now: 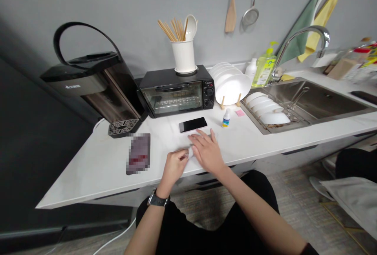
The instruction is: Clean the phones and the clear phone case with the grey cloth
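I see both hands low in the middle of the frame, resting on the white counter (pixel 97 164). My left hand (pixel 174 165) is loosely curled, its fingertips pinching the edge of a small white thing (pixel 190 152) that looks like a folded cloth or wipe; I cannot tell exactly what it is, since most of it is hidden. My right hand (pixel 207 152) lies flat and open, palm down, fingers spread forward over that same white thing, pressing on it and gripping nothing. A dark watch (pixel 158 199) sits on the left wrist.

Just above the right hand's fingertips, at the centre of the frame, a black phone (pixel 193 124) lies face up, close to the fingers but apart from them. Right of the phone stands a small white bottle with a blue label (pixel 226 118), and just beyond it a pink note (pixel 240 112). Left of the hands lies a flat blurred item (pixel 139 153), well apart from them.

Further up the frame a black toaster oven (pixel 176 91) stands against the wall, bearing a white holder with chopsticks (pixel 183 53). In the upper left is a dark water dispenser (pixel 97 84). To the oven's right white plates (pixel 231 84) stand upright in a rack, and the steel sink (pixel 318 100) with bowls fills the right side under the tap (pixel 306 37)
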The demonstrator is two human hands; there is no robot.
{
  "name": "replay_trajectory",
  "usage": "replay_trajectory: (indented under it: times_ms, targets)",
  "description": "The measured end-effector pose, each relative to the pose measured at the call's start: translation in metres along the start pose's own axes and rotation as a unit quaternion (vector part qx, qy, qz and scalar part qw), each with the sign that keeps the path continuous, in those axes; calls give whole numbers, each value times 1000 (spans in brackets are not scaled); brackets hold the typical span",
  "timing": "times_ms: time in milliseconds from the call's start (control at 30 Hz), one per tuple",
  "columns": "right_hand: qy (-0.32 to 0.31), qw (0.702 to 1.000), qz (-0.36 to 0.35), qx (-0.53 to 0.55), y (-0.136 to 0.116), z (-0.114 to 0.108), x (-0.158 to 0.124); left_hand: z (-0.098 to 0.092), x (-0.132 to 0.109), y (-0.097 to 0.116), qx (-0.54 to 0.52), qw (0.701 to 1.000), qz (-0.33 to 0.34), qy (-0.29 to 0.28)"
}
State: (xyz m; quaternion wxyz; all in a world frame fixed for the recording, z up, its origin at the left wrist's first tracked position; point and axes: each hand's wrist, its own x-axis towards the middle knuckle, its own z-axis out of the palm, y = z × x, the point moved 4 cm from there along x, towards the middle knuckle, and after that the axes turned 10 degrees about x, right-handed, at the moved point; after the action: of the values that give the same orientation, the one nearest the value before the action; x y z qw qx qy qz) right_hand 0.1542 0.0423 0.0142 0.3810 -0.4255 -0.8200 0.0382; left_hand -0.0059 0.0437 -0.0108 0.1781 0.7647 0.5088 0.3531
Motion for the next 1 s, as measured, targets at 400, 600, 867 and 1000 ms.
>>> replay_trajectory:
  times_ms: [400, 600, 867, 1000]
  targets:
    - [-24, 997, -70, 34, -33, 14, -4, -1, -2, -2, 27, 999, 25, 29]
    - [51, 997, 45, -21, 31, -23, -4, 2, 1, 8, -10, 1000, -5, -7]
    - [-10, 998, -44, 32, -35, 13, -6, -3, -1, 5, 5, 999, 36, 27]
    - [25, 1000, -8, 8, -3, -3, -7, -1, 0, 2, 4, 1000, 23, 8]
